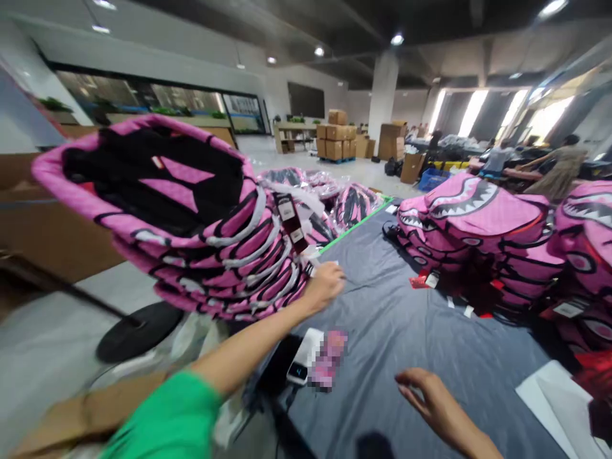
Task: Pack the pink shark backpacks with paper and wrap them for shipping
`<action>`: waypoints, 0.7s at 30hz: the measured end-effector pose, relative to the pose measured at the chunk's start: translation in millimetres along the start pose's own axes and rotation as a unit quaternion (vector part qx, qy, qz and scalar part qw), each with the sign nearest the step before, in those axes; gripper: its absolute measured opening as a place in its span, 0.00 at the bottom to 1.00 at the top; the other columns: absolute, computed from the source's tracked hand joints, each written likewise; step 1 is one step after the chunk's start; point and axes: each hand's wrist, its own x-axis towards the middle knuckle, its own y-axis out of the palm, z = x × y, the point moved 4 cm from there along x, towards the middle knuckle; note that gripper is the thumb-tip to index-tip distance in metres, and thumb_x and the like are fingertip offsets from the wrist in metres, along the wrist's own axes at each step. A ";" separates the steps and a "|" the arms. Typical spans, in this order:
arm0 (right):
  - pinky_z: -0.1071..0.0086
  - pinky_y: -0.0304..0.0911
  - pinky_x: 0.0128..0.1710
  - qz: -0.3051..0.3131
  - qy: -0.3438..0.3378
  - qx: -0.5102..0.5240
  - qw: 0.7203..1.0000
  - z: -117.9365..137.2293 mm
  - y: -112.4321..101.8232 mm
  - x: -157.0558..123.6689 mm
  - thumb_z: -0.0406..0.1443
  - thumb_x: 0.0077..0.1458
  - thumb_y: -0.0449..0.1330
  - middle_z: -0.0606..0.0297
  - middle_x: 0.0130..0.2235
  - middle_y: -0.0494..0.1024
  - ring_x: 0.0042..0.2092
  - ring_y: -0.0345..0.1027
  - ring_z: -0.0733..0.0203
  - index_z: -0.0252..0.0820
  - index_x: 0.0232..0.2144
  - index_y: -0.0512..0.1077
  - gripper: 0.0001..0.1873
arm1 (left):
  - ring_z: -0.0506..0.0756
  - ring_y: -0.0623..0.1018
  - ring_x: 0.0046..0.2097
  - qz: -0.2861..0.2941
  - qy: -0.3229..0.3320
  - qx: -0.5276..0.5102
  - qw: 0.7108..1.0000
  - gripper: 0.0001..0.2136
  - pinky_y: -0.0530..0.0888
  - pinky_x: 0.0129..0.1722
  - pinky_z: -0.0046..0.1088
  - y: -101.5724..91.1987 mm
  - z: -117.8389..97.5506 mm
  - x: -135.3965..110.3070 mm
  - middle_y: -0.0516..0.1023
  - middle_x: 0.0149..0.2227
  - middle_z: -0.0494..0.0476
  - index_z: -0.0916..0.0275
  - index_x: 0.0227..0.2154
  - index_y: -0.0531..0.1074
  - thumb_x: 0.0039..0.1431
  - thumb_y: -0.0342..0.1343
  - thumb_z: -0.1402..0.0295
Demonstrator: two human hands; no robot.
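Observation:
My left hand (326, 284) is curled beside a leaning stack of pink-and-black bags (243, 255), its fingers slightly blurred. Black-and-white hang tags (291, 223) dangle from the stack's side, the lowest close to my fingers. What those fingers hold, if anything, is hidden. My right hand (430, 398) hovers over the grey cloth-covered table (373, 319), thumb and fingers apart with nothing between them. Between my hands and nearer the left lie a white power bank (300, 363) with a lit number and a pixelated pink item (329, 360).
Pink shark-mouth backpacks (473, 217) are piled on the right, with red and white tags. White paper (554, 401) lies at the lower right. Plastic-wrapped bags (351, 204) sit beyond the table's green edge. A round black stand base (138, 328) is left. Cartons and people are farther back.

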 end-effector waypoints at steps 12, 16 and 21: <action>0.68 0.66 0.37 -0.169 -0.073 0.206 0.961 97.3 17.6 66.8 0.50 0.55 0.66 0.64 0.34 0.73 0.37 0.68 0.60 0.49 0.41 0.81 0.16 | 0.59 0.73 0.54 0.254 0.121 0.024 0.959 0.11 0.70 0.54 0.45 200.6 -161.2 48.8 0.75 0.48 0.59 0.65 0.41 0.74 0.65 0.56 0.62; 0.71 0.64 0.33 -0.197 -0.061 0.256 0.944 96.5 18.4 67.5 0.46 0.60 0.63 0.66 0.30 0.72 0.34 0.67 0.63 0.47 0.32 0.81 0.13 | 0.59 0.72 0.54 0.277 0.169 0.041 0.945 0.09 0.68 0.55 0.45 211.7 -173.5 34.6 0.76 0.47 0.59 0.65 0.40 0.74 0.66 0.55 0.63; 0.69 0.67 0.36 -0.244 0.059 0.170 0.953 60.8 0.3 19.4 0.50 0.65 0.54 0.64 0.30 0.72 0.33 0.67 0.62 0.44 0.27 0.73 0.21 | 0.59 0.72 0.55 0.302 0.203 0.033 0.931 0.07 0.67 0.56 0.45 222.1 -171.1 14.4 0.76 0.47 0.59 0.65 0.38 0.75 0.64 0.57 0.66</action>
